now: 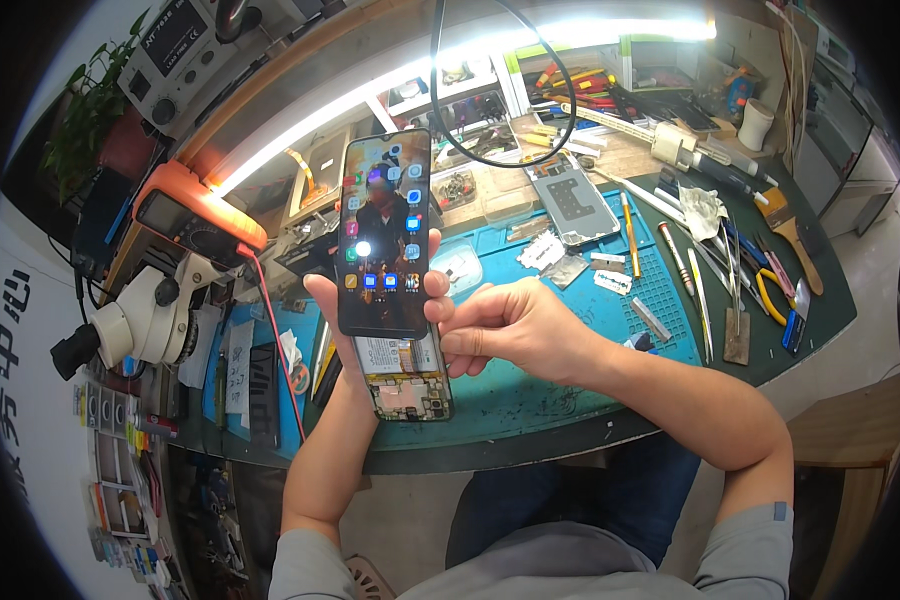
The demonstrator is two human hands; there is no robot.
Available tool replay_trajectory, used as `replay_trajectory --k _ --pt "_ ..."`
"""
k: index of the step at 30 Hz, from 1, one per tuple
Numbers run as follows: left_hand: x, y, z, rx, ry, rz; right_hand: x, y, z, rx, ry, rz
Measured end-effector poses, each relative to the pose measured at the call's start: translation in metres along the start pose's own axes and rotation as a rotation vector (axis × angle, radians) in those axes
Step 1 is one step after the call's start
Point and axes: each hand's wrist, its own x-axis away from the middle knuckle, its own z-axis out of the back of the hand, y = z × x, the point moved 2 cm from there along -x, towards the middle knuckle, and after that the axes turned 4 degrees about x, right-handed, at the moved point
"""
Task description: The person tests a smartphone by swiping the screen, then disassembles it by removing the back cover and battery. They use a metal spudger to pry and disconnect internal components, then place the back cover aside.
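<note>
We have a blue mat [515,400] on a dark green bench top [835,303], a strip light [620,33] glowing beyond the mat's back edge, wooden furniture [850,430] off to its front right. Phone screen [382,290] is lit, held over the mat's front half, overlapping a phone body [410,397] whose bare board and part of the battery show; the screen blocks the rest. Our left hand [347,350] grasps the screen by its long edges; can't tell if it grips the body too. Our right hand [515,325] is curled, fingertips bunched beside the screen's lower right edge; can't tell if they pinch anything. Mat's back right: grey back cover [590,215], razor blade [613,282]. Right of mat: yellow-handled pliers [770,297], brush [798,245], crumpled tissue [703,212]. Left of mat: white microscope [145,315], orange multimeter [195,215], its red lead [273,320] running over the mat's left part. Black cable [573,100] loops down in our view, crossing in front of clutter behind the mat.
</note>
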Motion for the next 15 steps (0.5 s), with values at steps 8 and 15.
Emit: replay_trajectory --k 8,15 --pt "0.0003 0.0001 -0.0001 -0.010 0.012 -0.013 -0.0008 0.0013 0.0005 -0.008 -0.005 0.001" --pt "0.0010 0.0009 0.0012 -0.003 0.011 -0.015 0.0002 0.0000 0.0003 -0.020 -0.005 0.009"
